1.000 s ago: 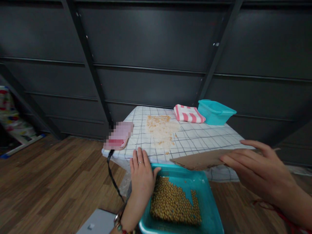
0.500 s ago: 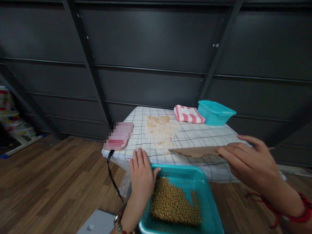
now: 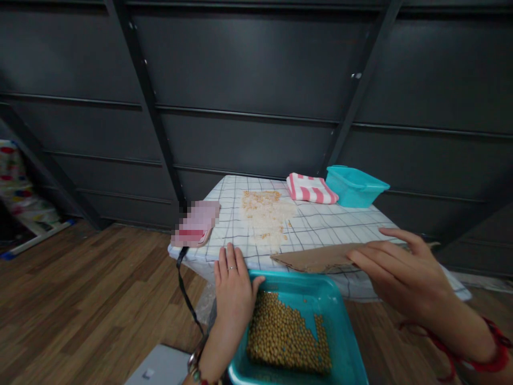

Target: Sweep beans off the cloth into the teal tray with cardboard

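Observation:
My left hand (image 3: 233, 289) grips the far left corner of a teal tray (image 3: 344, 342) filled with yellowish beans (image 3: 286, 337), held just below the table's near edge. My right hand (image 3: 401, 272) holds a flat piece of brown cardboard (image 3: 312, 259) by its right end, fingers closed over it. The cardboard hovers low over the near edge of the table, above the tray. A patch of scattered grains and pale powder (image 3: 266, 211) lies in the middle of the checked tablecloth (image 3: 336, 224).
A pink-and-white striped cloth (image 3: 310, 188) and a second teal tub (image 3: 355, 185) sit at the table's far right. A blurred pink object (image 3: 196, 223) with a black strap lies at the left edge. Dark metal wall behind, wooden floor around.
My right hand has shifted the cardboard leftward and a little toward the table over the last second. My left hand and the tray have stayed put.

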